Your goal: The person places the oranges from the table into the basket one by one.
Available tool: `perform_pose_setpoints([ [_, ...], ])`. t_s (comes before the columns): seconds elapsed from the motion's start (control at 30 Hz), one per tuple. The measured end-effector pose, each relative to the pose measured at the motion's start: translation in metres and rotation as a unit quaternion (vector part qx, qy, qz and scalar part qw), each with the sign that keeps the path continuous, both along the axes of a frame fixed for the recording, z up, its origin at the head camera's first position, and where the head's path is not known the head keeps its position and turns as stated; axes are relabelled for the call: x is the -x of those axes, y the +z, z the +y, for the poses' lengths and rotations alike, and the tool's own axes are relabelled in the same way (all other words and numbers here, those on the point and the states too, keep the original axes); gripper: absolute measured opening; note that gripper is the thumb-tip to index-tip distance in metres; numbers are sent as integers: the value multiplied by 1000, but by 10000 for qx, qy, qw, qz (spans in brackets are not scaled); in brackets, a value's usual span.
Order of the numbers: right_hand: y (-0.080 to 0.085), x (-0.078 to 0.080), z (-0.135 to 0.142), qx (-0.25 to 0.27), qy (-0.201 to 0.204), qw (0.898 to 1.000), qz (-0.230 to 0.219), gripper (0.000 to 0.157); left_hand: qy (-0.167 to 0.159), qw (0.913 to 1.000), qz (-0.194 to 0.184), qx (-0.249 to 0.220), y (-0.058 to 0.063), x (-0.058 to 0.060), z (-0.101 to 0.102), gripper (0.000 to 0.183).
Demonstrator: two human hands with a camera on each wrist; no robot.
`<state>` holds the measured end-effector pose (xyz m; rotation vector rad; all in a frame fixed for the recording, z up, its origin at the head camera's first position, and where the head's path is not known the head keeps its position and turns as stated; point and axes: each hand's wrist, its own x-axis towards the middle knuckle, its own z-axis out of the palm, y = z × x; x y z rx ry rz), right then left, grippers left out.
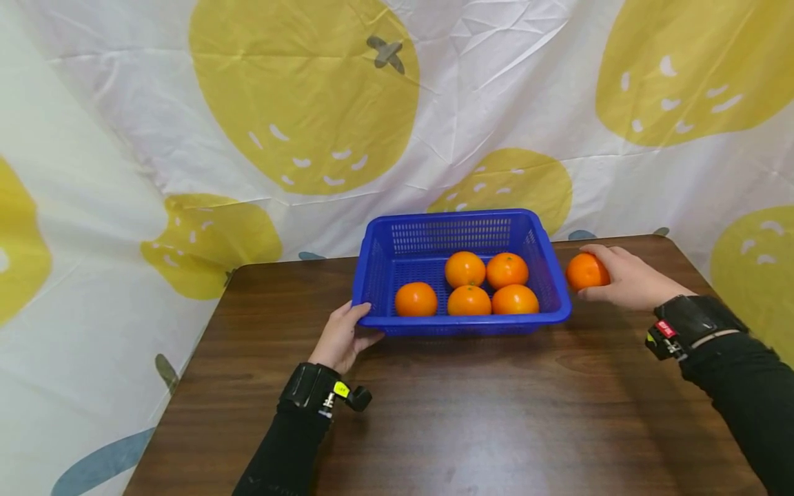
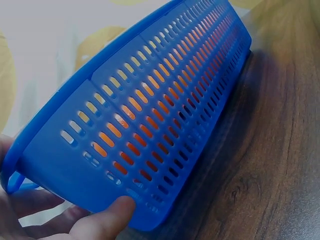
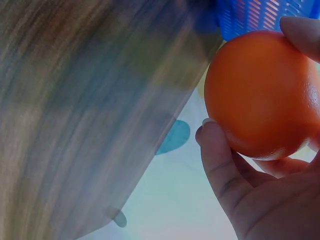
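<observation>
A blue plastic basket [image 1: 462,322] with slotted walls stands on the table, and several oranges [image 1: 469,301] lie in it, mostly toward its right side. At the basket's near left corner, my left hand [image 1: 338,339] grips the rim and wall. The left wrist view shows its thumb [image 2: 107,220] against the slotted near wall [image 2: 80,165], with the other fingers round the end. Just beyond the basket's right side, my right hand [image 1: 635,279] holds a single orange [image 1: 584,273] between thumb and fingers. That orange [image 3: 260,95] fills much of the right wrist view.
The dark wooden table [image 1: 471,413] reaches back to a white cloth [image 1: 347,231] printed with yellow fruit, which hangs close behind the basket. The table's right edge runs just past my right hand. Both wrists wear black straps with small devices.
</observation>
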<state>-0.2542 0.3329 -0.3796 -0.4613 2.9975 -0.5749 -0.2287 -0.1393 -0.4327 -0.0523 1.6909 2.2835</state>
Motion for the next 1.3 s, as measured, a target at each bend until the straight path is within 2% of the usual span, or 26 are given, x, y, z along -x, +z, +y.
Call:
perform_pose_setpoints([
  [0.2, 5, 3, -1, -9, -43, 9999, 132, 85, 10, 9999, 20, -103, 0, -1, 0, 48],
  [0.6, 17, 4, -4, -11, -27, 10000, 65, 86, 74, 9999, -11, -102, 0, -1, 0, 48],
  [0.93, 49, 12, -19, -88, 176, 9995, 235, 89, 77, 9998, 48, -151, -2, -1, 0, 48],
  [1.3, 74, 21, -60, -97, 448, 9984, 335, 89, 122, 9998, 4, -185, -3, -1, 2, 48],
])
